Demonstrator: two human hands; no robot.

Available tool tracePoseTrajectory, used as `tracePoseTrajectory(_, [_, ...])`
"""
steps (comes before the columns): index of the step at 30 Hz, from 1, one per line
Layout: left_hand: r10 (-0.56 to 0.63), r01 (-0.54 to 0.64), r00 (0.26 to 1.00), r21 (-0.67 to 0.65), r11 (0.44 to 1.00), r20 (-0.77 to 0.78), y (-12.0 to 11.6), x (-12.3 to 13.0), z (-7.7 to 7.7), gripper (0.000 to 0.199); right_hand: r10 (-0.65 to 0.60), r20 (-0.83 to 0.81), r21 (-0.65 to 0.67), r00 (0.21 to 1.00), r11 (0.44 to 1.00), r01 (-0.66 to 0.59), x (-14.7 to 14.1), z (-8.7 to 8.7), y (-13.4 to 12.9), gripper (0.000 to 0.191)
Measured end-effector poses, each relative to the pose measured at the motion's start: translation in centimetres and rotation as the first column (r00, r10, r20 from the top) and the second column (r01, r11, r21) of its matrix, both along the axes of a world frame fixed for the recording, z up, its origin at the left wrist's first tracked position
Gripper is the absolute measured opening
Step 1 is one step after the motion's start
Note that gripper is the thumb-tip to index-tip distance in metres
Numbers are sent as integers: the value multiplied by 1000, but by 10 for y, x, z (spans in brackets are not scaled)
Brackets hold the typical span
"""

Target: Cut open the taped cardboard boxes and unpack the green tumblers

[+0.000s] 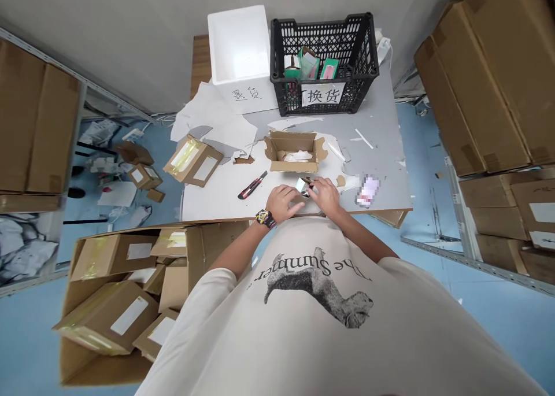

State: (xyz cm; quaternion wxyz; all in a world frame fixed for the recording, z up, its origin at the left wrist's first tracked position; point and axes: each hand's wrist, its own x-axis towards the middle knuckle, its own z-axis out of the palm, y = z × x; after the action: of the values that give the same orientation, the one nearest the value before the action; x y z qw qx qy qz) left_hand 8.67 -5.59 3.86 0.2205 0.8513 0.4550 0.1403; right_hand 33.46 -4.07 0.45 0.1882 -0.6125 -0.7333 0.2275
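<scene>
My left hand (281,204), with a black and yellow wristwatch (265,218) on its wrist, and my right hand (325,195) meet over a small shiny silver item (302,187) at the table's front edge. Both hands' fingers grip it, partly hiding it. Just beyond them sits an open cardboard box (292,152) holding white packing material. A red and black utility knife (252,185) lies to the left of my left hand. To the right of my right hand lies a small pixel-blurred item (362,191).
Paper scraps lie on the grey table (377,153). At its back stand a black plastic crate (324,63) labelled 换货 and a white foam box (240,49). A taped carton (193,160) sits left. Below the table, a large carton (125,292) holds parcels; stacked cartons (477,84) line the right.
</scene>
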Motion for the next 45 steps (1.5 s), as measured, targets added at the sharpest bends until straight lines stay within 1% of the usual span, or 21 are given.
tracePoseTrajectory(2, [25,-25,999,-16,1000,-20,3,12,0,39,21,-34,4,999,1000,-21,0,1,0,27])
tracePoseTrajectory(4, [20,-21,999,-28,999,-37,8,21,1,44,37,-61,-6,997,999,-37,1,2,-2,30])
tracePoseTrajectory(7, [-13,13,1000,-15,1000,-28,20,25,7,50,54,-73,-25,996,998,-56,3,5,-5,34])
tracePoseTrajectory(9, [-60,59,998,-9,998,-22,30,23,12,48,63,-71,-33,995,997,-65,4,6,-7,33])
tracePoseTrajectory(11, [-105,105,994,-14,994,-30,41,20,15,42,65,-73,-34,995,997,-67,6,7,-9,32])
tracePoseTrajectory(14, [-209,206,976,-44,978,-66,59,16,16,36,52,-67,-32,996,998,-55,6,6,-9,33])
tracePoseTrajectory(16, [-288,282,955,-80,956,-77,69,14,14,39,52,-58,-41,997,998,-54,5,4,-9,35])
tracePoseTrajectory(18, [-315,307,946,-98,947,-80,77,13,11,45,60,-60,-42,996,997,-63,4,2,-8,35])
tracePoseTrajectory(20, [-294,286,951,-90,954,-96,85,12,9,48,61,-73,-28,995,998,-63,4,0,-8,34])
tracePoseTrajectory(22, [-266,257,958,-88,962,-109,92,9,8,45,53,-81,-18,995,998,-55,4,-1,-8,33])
tracePoseTrajectory(24, [-233,222,967,-113,969,-103,96,4,7,42,34,-74,-28,997,999,-36,5,-1,-8,34])
tracePoseTrajectory(27, [-156,144,984,-136,980,-82,94,-7,2,43,16,-57,-54,998,998,-19,6,0,-7,36])
tracePoseTrajectory(28, [-130,119,989,-135,984,-77,91,-11,-1,46,24,-56,-54,998,998,-27,6,1,-7,37])
tracePoseTrajectory(31, [-61,52,996,-138,989,-61,74,-18,-12,69,84,-52,-35,995,996,-86,6,2,-2,36])
tracePoseTrajectory(34, [-1,-4,999,-155,988,-33,58,-16,-25,83,157,2,-40,988,987,-157,6,5,9,35])
tracePoseTrajectory(37, [23,-23,1000,-164,986,0,50,-8,-36,89,273,80,-67,959,961,-268,3,12,26,39])
tracePoseTrajectory(40, [37,-30,999,-173,984,36,50,2,-44,93,384,126,-96,915,922,-374,-3,18,44,45])
tracePoseTrajectory(45, [77,-62,993,-154,986,95,55,12,-49,93,474,192,-124,860,881,-457,-13,25,66,53])
